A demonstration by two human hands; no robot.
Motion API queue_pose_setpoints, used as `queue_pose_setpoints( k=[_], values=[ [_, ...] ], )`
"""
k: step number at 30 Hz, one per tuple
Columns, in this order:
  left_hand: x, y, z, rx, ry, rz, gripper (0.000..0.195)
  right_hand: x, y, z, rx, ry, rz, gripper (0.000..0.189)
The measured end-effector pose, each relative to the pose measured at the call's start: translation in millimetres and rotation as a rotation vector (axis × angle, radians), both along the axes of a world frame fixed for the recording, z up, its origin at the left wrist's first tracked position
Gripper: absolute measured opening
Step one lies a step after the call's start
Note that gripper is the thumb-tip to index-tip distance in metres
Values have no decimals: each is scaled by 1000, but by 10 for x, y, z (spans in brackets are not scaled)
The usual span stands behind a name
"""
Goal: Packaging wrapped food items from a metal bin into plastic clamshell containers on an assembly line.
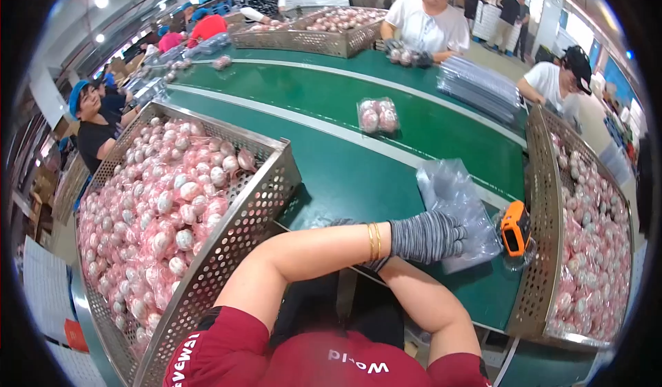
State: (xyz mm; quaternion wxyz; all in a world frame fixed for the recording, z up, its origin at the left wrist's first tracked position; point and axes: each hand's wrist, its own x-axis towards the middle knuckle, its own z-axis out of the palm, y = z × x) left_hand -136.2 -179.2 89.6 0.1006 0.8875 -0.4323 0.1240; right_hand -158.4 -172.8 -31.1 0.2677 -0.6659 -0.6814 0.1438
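Observation:
My left hand, in a grey striped knit glove, reaches across to the right. Its bent fingers rest against a stack of clear plastic packaging on the green worktop. Whether they pinch any plastic is hidden. My right forearm passes beneath the left one. Only bits of the gloved right hand show past the left forearm, beside some clear plastic. Just right of the stack stands an orange-and-black device. Farther off, a clear pack of several white balls with reddish marks lies on the green conveyor belt.
A perforated metal bin of film-wrapped balls flanks me on the left. Another perforated bin stands at the right. Opposite, a co-worker in gloves holds balls beside stacked clear trays. Other workers line the belt.

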Motion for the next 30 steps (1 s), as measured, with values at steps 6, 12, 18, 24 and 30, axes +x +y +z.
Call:
queue_pose_setpoints(
  k=[6, 12, 18, 24, 30],
  values=[
    [29, -18, 203, -1127, 497, 395, 21, 77, 48, -170, -4, -23, 10, 34],
    [-198, 486, 399, -1710, 613, -9, 38, 16, 59, 1, 135, -94, 3, 37],
    [-780, 1295, -1, -854, 65, 273, 25, -100, -75, 484, 396, 23, 71, 31],
    [-1115, 1705, -743, -640, -101, 493, 24, -380, -205, 776, 379, -57, 233, 15],
    [-884, 1764, -1308, -546, -74, 704, 24, -507, 432, 1439, 573, -36, 271, 24]
  ],
)
